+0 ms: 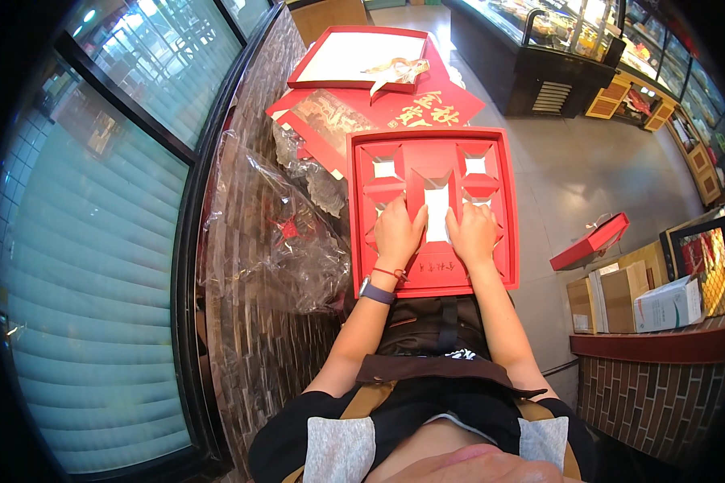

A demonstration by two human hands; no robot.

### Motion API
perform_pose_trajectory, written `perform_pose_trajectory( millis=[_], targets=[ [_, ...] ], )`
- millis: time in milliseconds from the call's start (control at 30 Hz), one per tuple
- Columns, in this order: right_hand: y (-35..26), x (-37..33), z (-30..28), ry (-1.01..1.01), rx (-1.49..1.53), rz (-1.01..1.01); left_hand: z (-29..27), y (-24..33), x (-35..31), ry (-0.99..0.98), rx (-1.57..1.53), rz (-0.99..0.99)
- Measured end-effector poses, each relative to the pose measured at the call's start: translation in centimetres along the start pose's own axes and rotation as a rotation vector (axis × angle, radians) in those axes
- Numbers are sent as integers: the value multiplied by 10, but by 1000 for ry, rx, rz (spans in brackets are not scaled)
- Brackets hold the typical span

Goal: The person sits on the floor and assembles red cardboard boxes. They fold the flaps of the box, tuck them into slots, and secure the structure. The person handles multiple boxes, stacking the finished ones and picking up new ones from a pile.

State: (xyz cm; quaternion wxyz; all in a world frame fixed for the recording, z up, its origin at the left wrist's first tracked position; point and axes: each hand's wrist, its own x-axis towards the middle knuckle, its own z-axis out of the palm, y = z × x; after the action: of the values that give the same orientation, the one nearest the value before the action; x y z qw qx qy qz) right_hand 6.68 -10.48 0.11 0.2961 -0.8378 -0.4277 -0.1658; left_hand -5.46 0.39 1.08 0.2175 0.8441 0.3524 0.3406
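A square red gift box (510,209) lies in front of me, its long sides running away from my body. Inside it sits a red box insert (412,161) with several cut-outs, white showing through them. My left hand (396,233) grips the insert's left half, its fingers at a side cut-out and its thumb beside the long middle one. Mirroring it, my right hand (473,233) grips the strip right of the middle cut-out. Both sets of fingertips are partly hidden in the openings. On my left wrist are a dark watch band (377,291) and a red cord.
Beyond the box lie red printed sheets (443,109) and an open red tray with white inside (354,55) and a gold ribbon (400,71). Crumpled clear plastic (286,241) covers the left. A red carry box (592,241) and cartons (620,291) stand right; a display counter (540,68) stands farther off.
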Motion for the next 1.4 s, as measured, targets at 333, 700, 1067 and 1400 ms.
perform_pose_trajectory(
  millis=[333,700,1067,1400],
  targets=[
    [-37,4,-18,56,194,-187,-24,6,-16,89,-107,107],
    [-36,-23,34,-169,461,-29,0,-17,-33,55,6,135],
    [-27,-26,42,-184,614,-3,1,-10,-37,16,153,164],
    [-28,-27,42,-239,556,-14,5,-16,-38,-11,129,185]
  ],
)
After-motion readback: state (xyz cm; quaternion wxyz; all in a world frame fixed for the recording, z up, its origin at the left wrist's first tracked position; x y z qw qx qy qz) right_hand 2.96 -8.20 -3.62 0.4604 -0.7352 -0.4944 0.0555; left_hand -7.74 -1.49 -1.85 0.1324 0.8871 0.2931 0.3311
